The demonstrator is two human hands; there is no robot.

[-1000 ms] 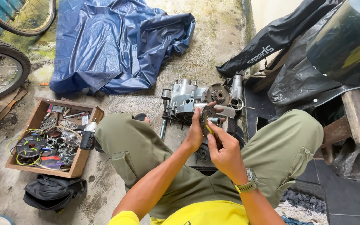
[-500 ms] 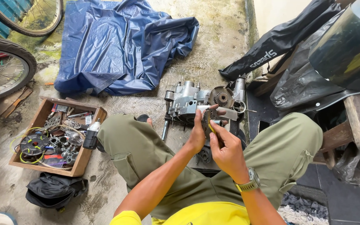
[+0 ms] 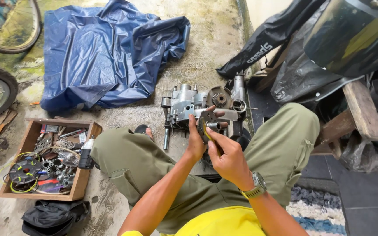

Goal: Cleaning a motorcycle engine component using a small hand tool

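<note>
Grey metal gear part (image 3: 208, 123) gripped by my left hand (image 3: 196, 142) and right hand (image 3: 226, 156), just before the engine case (image 3: 187, 105); bare floor (image 3: 123, 118) lies left.

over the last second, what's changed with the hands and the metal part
Very little. Both hands keep hold of the small round metal part: the left hand grips its side, and the right hand has stayed at its face with fingers on the short stub. Only slight shifts of the fingers show. The engine case on the ground, the wooden box of parts and the blue tarp have not moved.
</note>
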